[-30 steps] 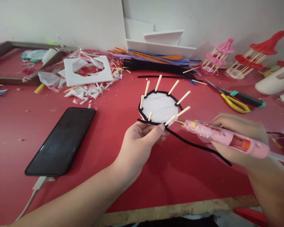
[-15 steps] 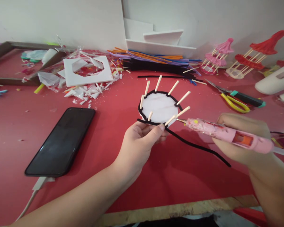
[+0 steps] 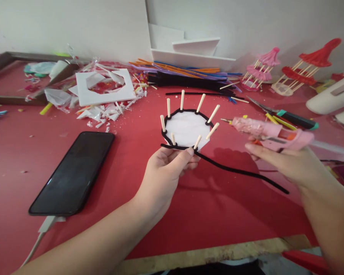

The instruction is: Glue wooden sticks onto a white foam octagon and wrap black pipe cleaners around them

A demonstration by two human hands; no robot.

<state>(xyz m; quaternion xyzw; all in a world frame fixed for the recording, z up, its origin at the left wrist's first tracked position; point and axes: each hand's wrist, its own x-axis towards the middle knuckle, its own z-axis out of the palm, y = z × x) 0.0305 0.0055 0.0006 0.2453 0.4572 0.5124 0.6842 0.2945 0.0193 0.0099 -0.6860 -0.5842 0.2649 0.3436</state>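
Observation:
My left hand [image 3: 174,162] pinches the near edge of a white foam disc [image 3: 187,129] with several short wooden sticks [image 3: 200,103] standing around its rim. A black pipe cleaner [image 3: 232,170] runs around the outside of the sticks; its loose end trails off to the right past my thumb. To the right, my right hand [image 3: 286,162] is closed around a pink hot glue gun [image 3: 272,131], slightly blurred. The gun's metal nozzle points left and is apart from the disc. A white glue stick [image 3: 332,149] sticks out of its back end.
A black phone [image 3: 73,173] on a cable lies at left. Foam scraps and a cut-out white board [image 3: 104,88] are behind it. Pipe cleaners [image 3: 189,76] lie piled at the back. Scissors, a cutter [image 3: 298,119] and pink and red stick models [image 3: 260,70] stand at right.
My right hand has drawn the glue gun up and to the right, away from the disc's edge. My left hand has turned the disc slightly and shifted it a little left.

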